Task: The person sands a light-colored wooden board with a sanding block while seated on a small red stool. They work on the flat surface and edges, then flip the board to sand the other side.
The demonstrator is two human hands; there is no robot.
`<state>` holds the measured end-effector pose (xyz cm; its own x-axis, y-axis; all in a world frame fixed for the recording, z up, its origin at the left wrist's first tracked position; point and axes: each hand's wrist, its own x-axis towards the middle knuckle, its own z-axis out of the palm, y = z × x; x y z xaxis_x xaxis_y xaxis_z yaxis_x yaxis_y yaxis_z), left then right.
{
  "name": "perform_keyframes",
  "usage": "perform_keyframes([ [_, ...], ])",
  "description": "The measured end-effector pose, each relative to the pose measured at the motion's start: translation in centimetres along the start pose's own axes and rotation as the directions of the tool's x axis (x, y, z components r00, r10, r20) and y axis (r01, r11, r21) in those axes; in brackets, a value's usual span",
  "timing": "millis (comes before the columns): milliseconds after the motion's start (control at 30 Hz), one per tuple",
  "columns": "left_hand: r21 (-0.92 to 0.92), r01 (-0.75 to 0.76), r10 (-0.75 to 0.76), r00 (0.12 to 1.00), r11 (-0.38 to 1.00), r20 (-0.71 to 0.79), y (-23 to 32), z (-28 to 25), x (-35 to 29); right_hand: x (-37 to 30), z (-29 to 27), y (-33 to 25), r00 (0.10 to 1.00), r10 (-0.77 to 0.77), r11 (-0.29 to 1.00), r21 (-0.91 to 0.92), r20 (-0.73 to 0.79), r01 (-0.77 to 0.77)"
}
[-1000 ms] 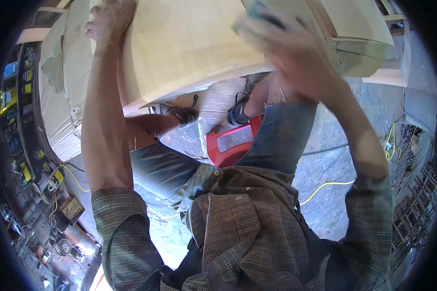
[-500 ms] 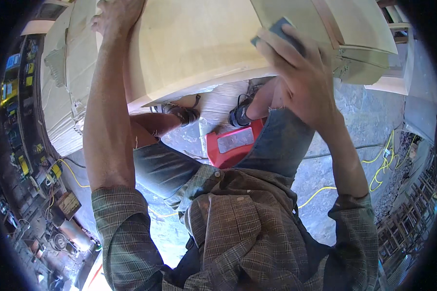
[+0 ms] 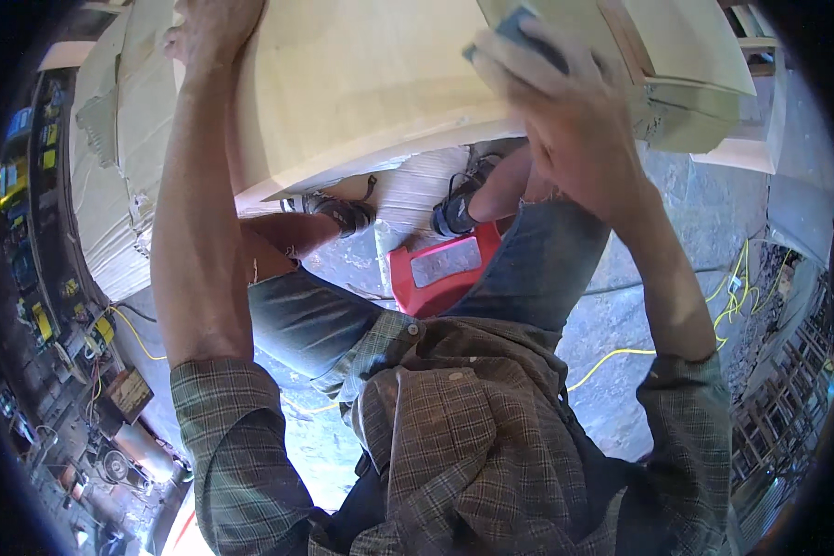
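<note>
A pale curved wooden panel (image 3: 361,83) lies across the top of the view, in front of my knees. My right hand (image 3: 570,116), smeared a little by motion, is closed round a dark grey sanding block (image 3: 528,39) over the right part of the panel. My left hand (image 3: 213,32) grips the panel's left side with curled fingers; the frame's top edge cuts part of it off. Sheets of cardboard (image 3: 111,185) lie under and beside the panel on the left, and another cardboard piece (image 3: 690,120) shows at the right.
Between my legs stands a red plastic piece (image 3: 435,273) with a grey top. A yellow cord (image 3: 612,357) runs over the concrete floor (image 3: 686,222). Tools and yellow-black boxes (image 3: 42,320) crowd the left; a metal rack (image 3: 783,408) stands at right.
My right hand and the sanding block have shifted slightly up and left over the panel. My left hand stays at the panel's left side; the whole view has shifted a little.
</note>
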<state>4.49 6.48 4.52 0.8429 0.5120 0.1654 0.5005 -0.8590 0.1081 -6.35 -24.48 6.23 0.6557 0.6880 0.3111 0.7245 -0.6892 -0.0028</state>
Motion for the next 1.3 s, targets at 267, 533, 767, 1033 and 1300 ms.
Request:
perform_keyframes([
  [267, 0.114, -0.168, 0.165, 0.986, 0.979, 0.033, -2.6, 1.3, 2.2, 1.8, 0.2, -0.6, 0.998, -0.029, 1.000, 0.004, -0.054, 0.029],
  [533, -0.023, 0.055, -0.055, 0.998, 0.998, -0.007, -0.4, 0.3, 0.5, 2.0, -1.4, -0.3, 0.992, -0.109, 0.994, 0.013, 0.062, 0.108],
  [767, -0.027, 0.042, -0.042, 0.999, 0.999, 0.005, 0.5, -0.2, -0.2, 0.5, -1.1, -0.5, 0.992, -0.102, 0.994, 0.054, 0.081, 0.098],
  [1033, -0.070, 0.005, -0.004, 1.000, 0.998, 0.013, 1.4, -0.5, -1.3, 0.4, -0.2, -2.0, 0.999, -0.009, 0.998, 0.064, 0.039, 0.007],
  [1300, -0.047, 0.052, -0.051, 0.998, 0.998, 0.022, 0.9, -1.0, -0.7, -6.5, -2.3, -4.9, 0.987, -0.024, 0.936, 0.350, 0.156, -0.033],
])
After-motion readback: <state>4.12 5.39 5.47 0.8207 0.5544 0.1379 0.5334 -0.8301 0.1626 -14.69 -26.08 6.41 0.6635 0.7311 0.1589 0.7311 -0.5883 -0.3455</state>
